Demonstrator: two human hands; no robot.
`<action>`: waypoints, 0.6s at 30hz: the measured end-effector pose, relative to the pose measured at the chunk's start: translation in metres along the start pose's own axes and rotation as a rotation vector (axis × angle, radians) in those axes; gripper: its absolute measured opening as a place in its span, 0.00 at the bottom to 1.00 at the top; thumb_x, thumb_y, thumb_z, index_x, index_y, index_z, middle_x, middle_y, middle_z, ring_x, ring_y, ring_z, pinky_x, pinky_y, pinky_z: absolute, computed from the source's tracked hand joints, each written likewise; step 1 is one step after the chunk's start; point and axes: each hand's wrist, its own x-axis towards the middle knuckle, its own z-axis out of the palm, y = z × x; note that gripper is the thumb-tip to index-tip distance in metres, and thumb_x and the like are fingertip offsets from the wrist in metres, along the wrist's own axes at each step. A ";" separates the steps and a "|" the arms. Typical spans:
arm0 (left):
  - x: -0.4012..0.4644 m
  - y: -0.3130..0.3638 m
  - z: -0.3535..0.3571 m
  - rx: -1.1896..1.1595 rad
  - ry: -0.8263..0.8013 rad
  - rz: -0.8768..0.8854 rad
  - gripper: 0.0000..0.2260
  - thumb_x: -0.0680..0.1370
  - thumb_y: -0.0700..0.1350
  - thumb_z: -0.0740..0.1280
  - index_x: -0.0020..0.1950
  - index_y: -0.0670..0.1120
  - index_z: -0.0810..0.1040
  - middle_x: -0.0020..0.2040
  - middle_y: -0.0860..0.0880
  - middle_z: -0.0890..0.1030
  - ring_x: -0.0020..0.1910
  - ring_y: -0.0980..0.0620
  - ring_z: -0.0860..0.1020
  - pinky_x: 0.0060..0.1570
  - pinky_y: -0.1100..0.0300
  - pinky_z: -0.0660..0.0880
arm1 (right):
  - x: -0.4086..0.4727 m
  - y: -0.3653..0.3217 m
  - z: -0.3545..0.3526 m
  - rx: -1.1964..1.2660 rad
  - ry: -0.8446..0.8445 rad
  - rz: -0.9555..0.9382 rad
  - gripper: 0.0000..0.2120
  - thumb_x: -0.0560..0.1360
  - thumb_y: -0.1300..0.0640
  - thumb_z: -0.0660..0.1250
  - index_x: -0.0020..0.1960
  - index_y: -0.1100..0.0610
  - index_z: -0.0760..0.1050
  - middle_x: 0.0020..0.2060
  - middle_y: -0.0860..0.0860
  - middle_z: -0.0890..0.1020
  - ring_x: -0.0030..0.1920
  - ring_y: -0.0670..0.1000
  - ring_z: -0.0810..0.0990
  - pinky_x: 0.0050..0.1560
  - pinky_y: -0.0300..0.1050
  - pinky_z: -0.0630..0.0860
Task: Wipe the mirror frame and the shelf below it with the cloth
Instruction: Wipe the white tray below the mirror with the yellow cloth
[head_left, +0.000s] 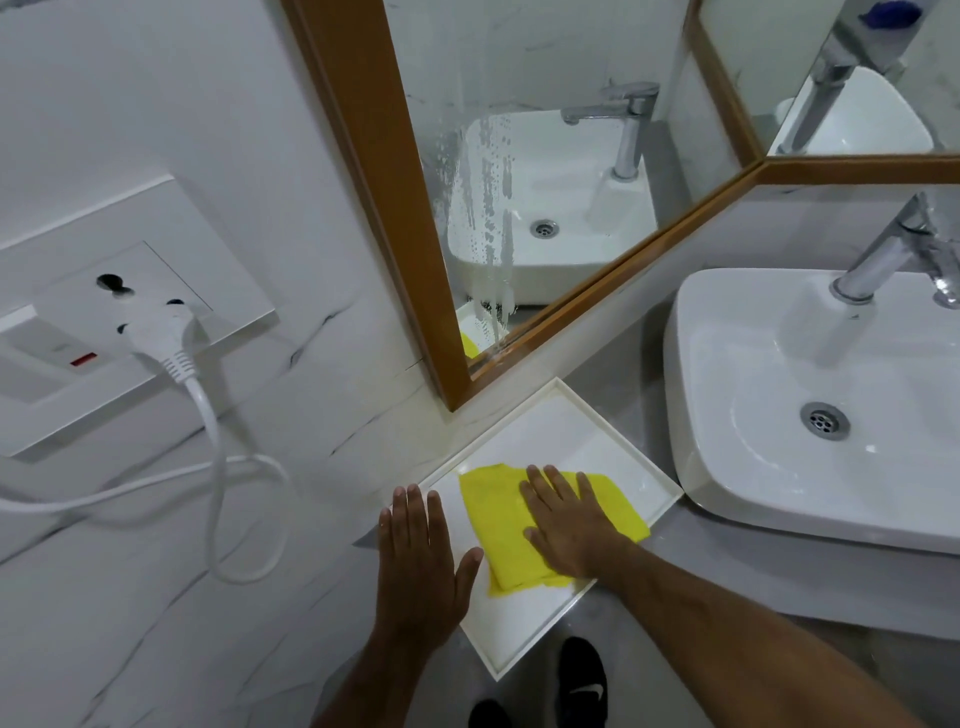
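Observation:
A folded yellow cloth (498, 525) lies flat on the white rimmed shelf (561, 431) below the mirror. My right hand (566, 519) presses palm-down on the cloth with its fingers spread. My left hand (421, 561) rests flat on the shelf's left edge, fingers apart, holding nothing. The mirror's brown wooden frame (384, 171) runs up the wall above the shelf, and its lower bar (613, 291) slants to the right. Soapy streaks (488, 208) run down the glass near the left side.
A white washbasin (810, 405) with a chrome tap (893, 249) sits right of the shelf. On the left wall, a socket plate (130, 312) holds a white plug whose cable (223, 478) loops down. Black shoes (582, 680) show on the grey floor.

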 end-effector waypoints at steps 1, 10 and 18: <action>0.000 -0.001 0.001 0.002 0.006 0.003 0.36 0.81 0.65 0.50 0.76 0.36 0.62 0.75 0.32 0.67 0.74 0.30 0.66 0.73 0.39 0.58 | 0.001 0.002 0.004 0.026 -0.026 0.000 0.32 0.76 0.40 0.53 0.75 0.57 0.65 0.76 0.59 0.65 0.74 0.63 0.66 0.66 0.70 0.65; 0.005 0.002 -0.004 0.036 -0.020 0.038 0.36 0.83 0.64 0.49 0.76 0.35 0.64 0.75 0.31 0.67 0.74 0.30 0.66 0.72 0.37 0.59 | -0.001 0.010 -0.029 0.173 -0.216 0.139 0.46 0.64 0.37 0.74 0.73 0.55 0.59 0.67 0.54 0.72 0.66 0.58 0.71 0.64 0.56 0.66; 0.055 0.012 -0.074 0.150 0.078 0.278 0.36 0.82 0.65 0.49 0.76 0.36 0.64 0.76 0.31 0.65 0.76 0.30 0.64 0.72 0.36 0.57 | -0.022 0.017 -0.097 1.301 -0.184 0.472 0.21 0.69 0.58 0.77 0.60 0.61 0.80 0.47 0.51 0.84 0.45 0.49 0.83 0.45 0.40 0.79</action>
